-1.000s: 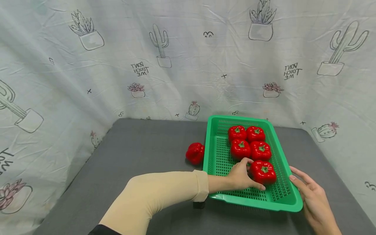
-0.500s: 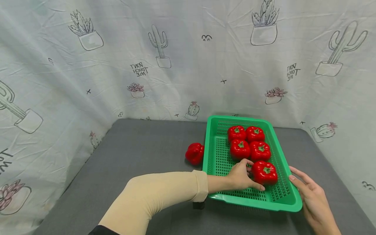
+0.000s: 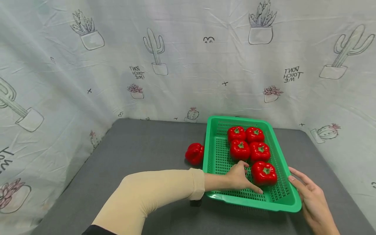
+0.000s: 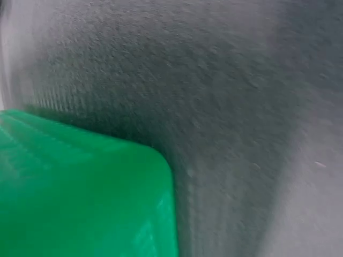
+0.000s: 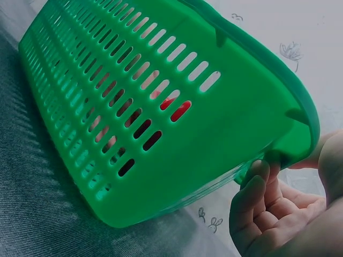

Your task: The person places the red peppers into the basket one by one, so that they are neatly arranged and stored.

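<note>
A green perforated plastic basket (image 3: 220, 153) holds several red bell peppers (image 3: 240, 150) with green stems. My left hand (image 3: 237, 179) reaches in over its near left side, fingers and thumb spread beside the nearest bell pepper (image 3: 265, 174); a small gap shows between them. At the right rim, my right hand (image 3: 314, 199) grips the basket with the thumb on the edge. In the right wrist view its fingers (image 5: 252, 193) curl under the rim of the basket (image 5: 225, 128). The left wrist view has only the basket's corner (image 4: 86, 198) and the tabletop; the hand is outside it.
Another red bell pepper (image 3: 194, 153) lies on its side on the dark grey table (image 3: 147, 147), close to the basket's left wall. Behind the table hangs a pale curtain (image 3: 176, 81) printed with cacti.
My left hand has let go of the nearest bell pepper and drawn slightly left, its fingers spreading. The bell pepper has shifted slightly right. My right hand keeps its grip on the rim.
</note>
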Motion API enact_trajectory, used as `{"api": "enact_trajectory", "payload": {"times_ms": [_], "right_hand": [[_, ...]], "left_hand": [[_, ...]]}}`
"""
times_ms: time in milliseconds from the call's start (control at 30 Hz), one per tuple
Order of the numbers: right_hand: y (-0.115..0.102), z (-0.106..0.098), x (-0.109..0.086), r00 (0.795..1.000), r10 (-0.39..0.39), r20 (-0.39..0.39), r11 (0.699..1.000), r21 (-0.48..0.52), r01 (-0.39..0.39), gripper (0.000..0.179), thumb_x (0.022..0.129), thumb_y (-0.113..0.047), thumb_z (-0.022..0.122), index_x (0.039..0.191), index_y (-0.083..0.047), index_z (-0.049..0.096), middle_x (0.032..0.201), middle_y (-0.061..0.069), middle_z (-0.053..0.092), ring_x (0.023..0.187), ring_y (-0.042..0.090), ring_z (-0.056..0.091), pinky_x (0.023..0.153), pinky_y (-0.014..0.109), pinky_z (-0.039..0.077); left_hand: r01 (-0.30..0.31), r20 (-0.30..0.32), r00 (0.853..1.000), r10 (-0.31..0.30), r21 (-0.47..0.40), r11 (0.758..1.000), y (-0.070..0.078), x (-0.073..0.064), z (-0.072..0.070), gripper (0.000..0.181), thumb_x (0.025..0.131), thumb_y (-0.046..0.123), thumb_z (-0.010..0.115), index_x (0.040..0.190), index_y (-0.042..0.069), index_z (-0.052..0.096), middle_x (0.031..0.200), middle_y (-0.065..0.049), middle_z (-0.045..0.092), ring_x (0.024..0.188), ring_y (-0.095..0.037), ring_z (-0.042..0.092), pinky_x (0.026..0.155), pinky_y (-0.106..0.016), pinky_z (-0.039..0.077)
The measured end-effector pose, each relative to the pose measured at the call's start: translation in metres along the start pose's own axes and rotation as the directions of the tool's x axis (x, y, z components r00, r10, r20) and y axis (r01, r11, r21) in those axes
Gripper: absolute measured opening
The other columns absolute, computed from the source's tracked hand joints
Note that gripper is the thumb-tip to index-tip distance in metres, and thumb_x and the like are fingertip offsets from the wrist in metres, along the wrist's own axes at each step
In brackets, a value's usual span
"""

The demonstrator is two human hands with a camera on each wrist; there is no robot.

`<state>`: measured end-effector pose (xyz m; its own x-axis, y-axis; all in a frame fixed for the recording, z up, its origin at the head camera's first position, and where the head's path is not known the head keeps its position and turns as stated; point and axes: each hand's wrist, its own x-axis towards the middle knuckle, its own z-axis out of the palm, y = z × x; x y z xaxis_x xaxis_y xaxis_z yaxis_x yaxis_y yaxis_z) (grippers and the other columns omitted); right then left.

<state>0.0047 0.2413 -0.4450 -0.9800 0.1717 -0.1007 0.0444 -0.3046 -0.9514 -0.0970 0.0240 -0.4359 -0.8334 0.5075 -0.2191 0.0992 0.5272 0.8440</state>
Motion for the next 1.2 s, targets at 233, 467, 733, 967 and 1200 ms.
{"api": "enact_trajectory", "payload": {"times_ms": [233, 467, 733, 967, 1200], "right_hand": [[0.000, -0.003, -0.001, 1.000, 0.008, -0.019, 1.000, -0.021, -0.008, 0.031, 0.101, -0.013, 0.058, 0.129, -0.026, 0.063, 0.102, -0.003, 0.071, 0.081, 0.012, 0.068, 0.065, 0.031, 0.057], [0.000, -0.006, -0.001, 1.000, 0.008, 0.007, 1.000, -0.019, -0.008, 0.031, 0.102, -0.013, 0.056, 0.129, -0.027, 0.061, 0.100, 0.004, 0.073, 0.079, 0.018, 0.070, 0.063, 0.036, 0.057], [0.000, -0.007, -0.001, 1.000, 0.017, 0.007, 1.000, -0.011, -0.017, 0.031, 0.102, -0.013, 0.055, 0.128, -0.028, 0.063, 0.106, 0.000, 0.071, 0.085, 0.016, 0.069, 0.065, 0.036, 0.057], [-0.001, -0.009, 0.000, 1.000, 0.008, 0.030, 1.000, -0.003, -0.008, 0.031, 0.103, -0.013, 0.054, 0.129, -0.028, 0.062, 0.107, 0.000, 0.071, 0.085, 0.017, 0.069, 0.065, 0.036, 0.057], [0.002, -0.007, 0.003, 0.999, -0.007, 0.054, 1.000, 0.025, 0.006, 0.032, 0.103, -0.010, 0.052, 0.129, -0.026, 0.064, 0.109, -0.001, 0.070, 0.089, 0.014, 0.069, 0.066, 0.035, 0.057]], "left_hand": [[0.021, 0.159, 0.987, -0.024, 0.019, 1.000, 0.003, -0.023, -0.035, 0.083, 0.069, 0.032, 0.091, 0.135, 0.013, 0.044, 0.102, 0.001, 0.055, 0.088, -0.008, 0.051, 0.071, -0.026, 0.048], [-0.109, 0.329, 0.938, 0.108, -0.014, 0.994, 0.007, -0.043, -0.090, 0.066, 0.081, 0.038, 0.081, 0.134, 0.020, 0.046, 0.122, 0.011, 0.051, 0.110, -0.007, 0.049, 0.083, -0.027, 0.049], [-0.333, 0.381, 0.873, 0.306, 0.005, 0.943, -0.002, -0.081, -0.138, 0.057, 0.087, 0.041, 0.075, 0.135, 0.022, 0.050, 0.131, 0.016, 0.048, 0.120, -0.005, 0.045, 0.096, -0.027, 0.045], [-0.444, 0.175, 0.881, 0.440, -0.019, 0.896, -0.021, -0.108, -0.167, 0.055, 0.086, 0.036, 0.077, 0.133, 0.021, 0.054, 0.131, 0.012, 0.051, 0.120, -0.013, 0.049, 0.098, -0.030, 0.045], [-0.430, -0.001, 0.900, 0.436, 0.161, 0.888, -0.042, -0.114, -0.205, 0.051, 0.084, 0.038, 0.078, 0.129, 0.022, 0.058, 0.127, 0.014, 0.055, 0.114, -0.008, 0.052, 0.096, -0.036, 0.046]]}}
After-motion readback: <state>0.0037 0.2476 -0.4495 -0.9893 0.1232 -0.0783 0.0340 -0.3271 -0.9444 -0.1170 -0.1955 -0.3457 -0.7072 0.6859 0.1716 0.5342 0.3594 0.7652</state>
